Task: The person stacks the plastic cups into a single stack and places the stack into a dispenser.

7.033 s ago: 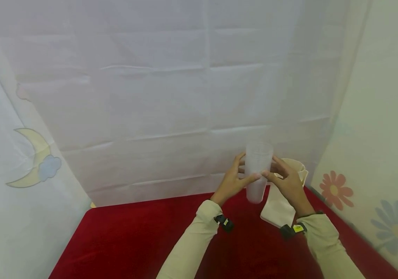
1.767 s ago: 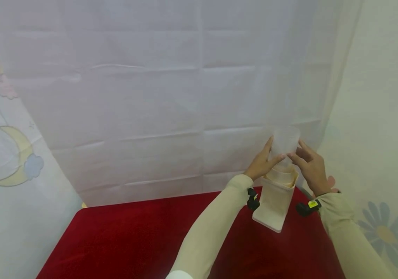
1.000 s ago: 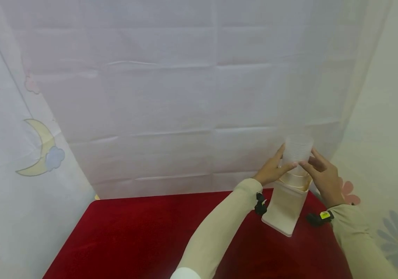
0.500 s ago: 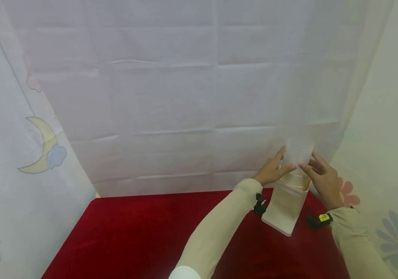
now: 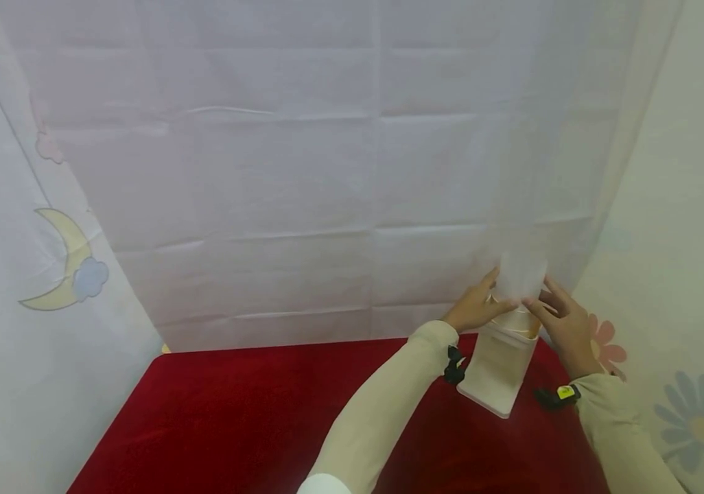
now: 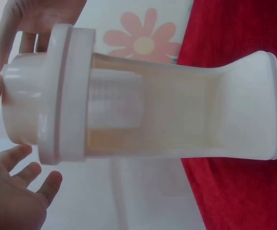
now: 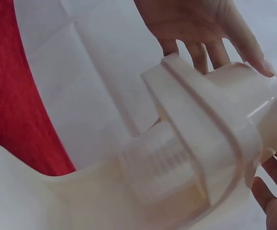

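Note:
My left hand and right hand hold a stack of clear plastic cups from both sides, thumbs towards me and almost meeting. The stack stands mouth up in the round top opening of a cream-white plastic cup dispenser. In the left wrist view the lower cups show below the dispenser's thick collar, inside its open front. Fingers of the left hand spread beside the round neck, with the right hand opposite. The right wrist view shows ribbed cup sides within the dispenser.
The dispenser stands at the far right corner of a table with a red cloth. A white sheet hangs behind it. Close on the right is a wall with a red flower and a blue flower.
Seven seconds ago both hands held the cups left of the dispenser's top. They then moved right over it, and over the last second the stack and hands have sunk slightly into the opening.

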`<state>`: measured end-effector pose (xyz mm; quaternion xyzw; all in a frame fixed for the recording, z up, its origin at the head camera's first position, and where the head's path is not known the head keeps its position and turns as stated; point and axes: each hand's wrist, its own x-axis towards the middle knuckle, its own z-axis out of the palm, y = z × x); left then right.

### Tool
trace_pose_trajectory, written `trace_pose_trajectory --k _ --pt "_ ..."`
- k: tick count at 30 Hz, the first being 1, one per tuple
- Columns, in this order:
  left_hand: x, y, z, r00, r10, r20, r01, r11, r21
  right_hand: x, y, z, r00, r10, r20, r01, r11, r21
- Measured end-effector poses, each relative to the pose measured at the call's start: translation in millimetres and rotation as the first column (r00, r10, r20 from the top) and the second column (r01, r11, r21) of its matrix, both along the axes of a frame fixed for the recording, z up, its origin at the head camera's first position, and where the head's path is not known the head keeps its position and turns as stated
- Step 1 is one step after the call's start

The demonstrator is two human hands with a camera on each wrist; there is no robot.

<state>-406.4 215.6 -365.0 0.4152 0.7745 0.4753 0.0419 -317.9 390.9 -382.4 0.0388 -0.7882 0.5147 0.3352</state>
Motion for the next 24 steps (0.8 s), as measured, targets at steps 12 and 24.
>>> trace_pose_trajectory --k 12,24 --pt "-3.3 0 -5.8 0.997 -0.02 -0.079 0.015 0.998 -0.06 5.3 2 -12.6 0.99 -0.129 0.052 0.125 0.99 0.062" --pt "-6.6 -13 -15.9 0.976 -0.02 -0.218 0.004 0.997 -0.074 0.3 -11 -20.5 0.989 -0.148 0.01 0.148 0.989 0.027"
